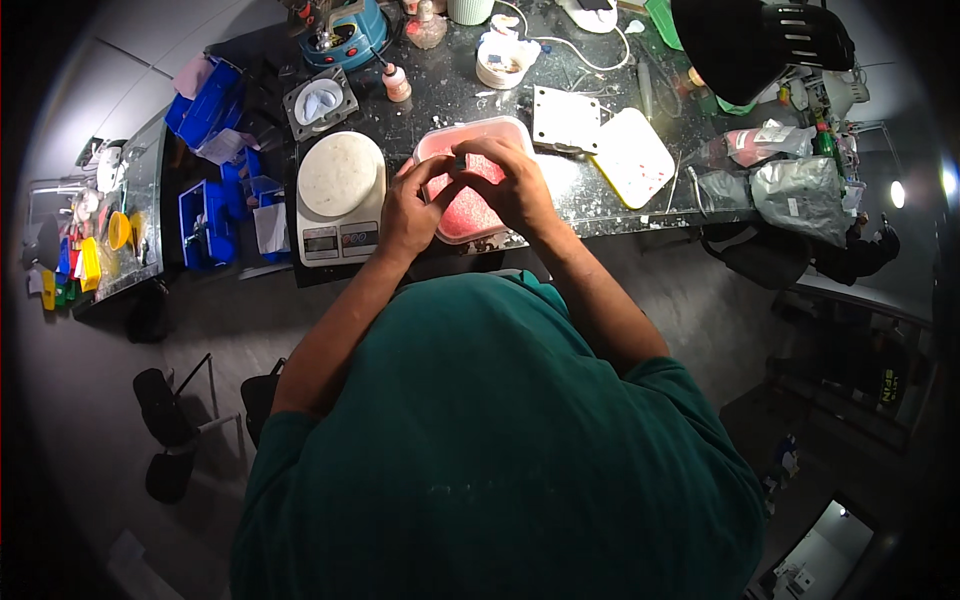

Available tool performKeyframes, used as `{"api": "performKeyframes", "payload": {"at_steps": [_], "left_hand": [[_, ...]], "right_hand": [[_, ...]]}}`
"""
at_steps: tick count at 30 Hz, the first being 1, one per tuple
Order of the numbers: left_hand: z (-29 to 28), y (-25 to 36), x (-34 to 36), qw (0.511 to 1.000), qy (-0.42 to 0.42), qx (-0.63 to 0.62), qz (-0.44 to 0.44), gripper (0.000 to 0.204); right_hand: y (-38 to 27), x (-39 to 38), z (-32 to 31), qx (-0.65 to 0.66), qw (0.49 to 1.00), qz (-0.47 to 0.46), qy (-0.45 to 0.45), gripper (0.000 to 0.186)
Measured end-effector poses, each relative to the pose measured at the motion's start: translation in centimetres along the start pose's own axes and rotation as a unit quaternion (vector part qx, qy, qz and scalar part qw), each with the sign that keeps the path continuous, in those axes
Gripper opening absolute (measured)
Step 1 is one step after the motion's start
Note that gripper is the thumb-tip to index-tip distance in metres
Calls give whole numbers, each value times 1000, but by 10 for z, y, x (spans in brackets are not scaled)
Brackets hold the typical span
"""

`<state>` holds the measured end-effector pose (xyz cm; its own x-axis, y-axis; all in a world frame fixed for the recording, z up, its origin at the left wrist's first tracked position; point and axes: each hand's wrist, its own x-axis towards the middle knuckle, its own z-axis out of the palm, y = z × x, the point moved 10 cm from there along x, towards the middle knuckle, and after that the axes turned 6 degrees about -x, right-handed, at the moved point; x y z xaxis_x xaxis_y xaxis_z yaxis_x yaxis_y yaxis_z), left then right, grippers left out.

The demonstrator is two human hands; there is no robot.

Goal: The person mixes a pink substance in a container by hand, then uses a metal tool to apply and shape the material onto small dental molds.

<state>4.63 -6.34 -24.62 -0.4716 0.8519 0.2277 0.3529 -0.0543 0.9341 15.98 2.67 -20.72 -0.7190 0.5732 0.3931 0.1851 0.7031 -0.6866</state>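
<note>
My left hand (413,205) and my right hand (508,185) meet over a clear plastic tub (480,127) holding pink granular material (468,215). Their fingertips close around a small dark object (459,164), too hidden to identify. Left of the tub is a kitchen scale (320,244) with a round pale disc (336,174) on top. To the right lie a square metal plate with holes (565,118) and a white lid with a yellow rim and pink flecks (634,160).
Behind are a small bottle (396,83), white cup (500,68), blue machine (340,35), metal fixture (320,105) and black lamp (750,45). Blue bins (205,225) stand left, plastic bags (797,197) right. A black chair (160,405) stands behind me at lower left.
</note>
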Motion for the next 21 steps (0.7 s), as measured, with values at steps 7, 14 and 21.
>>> {"api": "performKeyframes", "payload": {"at_steps": [7, 14, 21], "left_hand": [[2, -6, -4, 999, -7, -44, 4, 31], [4, -18, -5, 999, -26, -24, -31, 32], [2, -15, -5, 998, -12, -62, -31, 32]], "right_hand": [[72, -17, 15, 399, 876, 267, 44, 32], [105, -43, 50, 366, 875, 314, -34, 22], [79, -33, 30, -26, 980, 194, -49, 17]]}}
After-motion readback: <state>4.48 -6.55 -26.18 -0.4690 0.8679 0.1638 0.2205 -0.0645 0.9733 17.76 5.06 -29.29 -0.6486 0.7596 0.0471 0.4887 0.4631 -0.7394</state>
